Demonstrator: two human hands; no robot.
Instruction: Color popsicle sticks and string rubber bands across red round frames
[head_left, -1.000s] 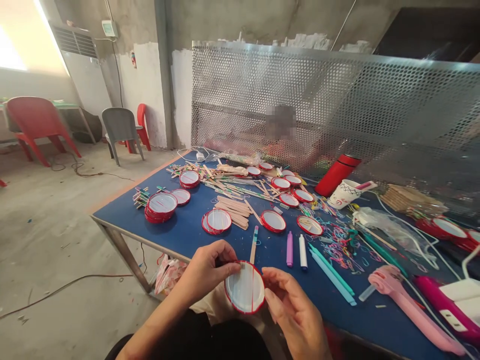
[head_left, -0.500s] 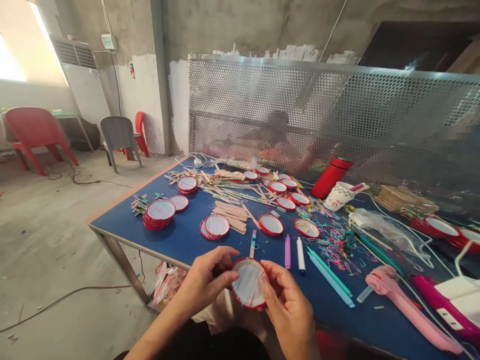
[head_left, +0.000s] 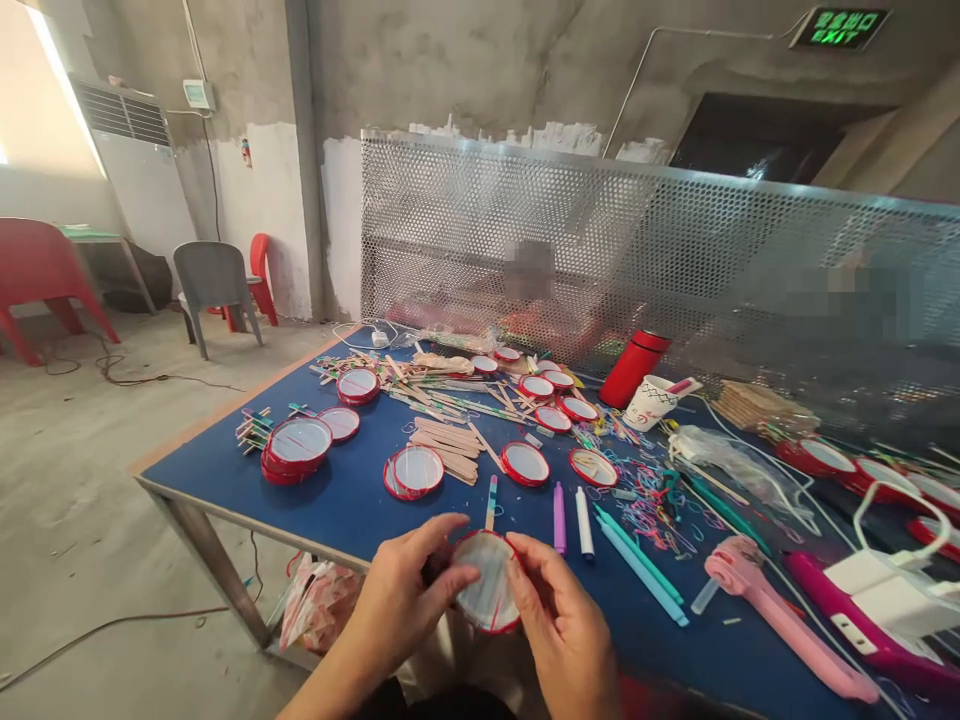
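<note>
Since the earlier view, the red-rimmed disc (head_left: 487, 580) has been tilted further between the hands. It is gripped at the rim by the left hand (head_left: 414, 590), curled over its edge, and by the partly closed right hand (head_left: 561, 630), so the thin strands (head_left: 491, 600) across its face are left unpressed. It is held just off the front edge of the blue tabletop (head_left: 210, 465), with a banded wooden stick (head_left: 491, 502) lying just beyond.
</note>
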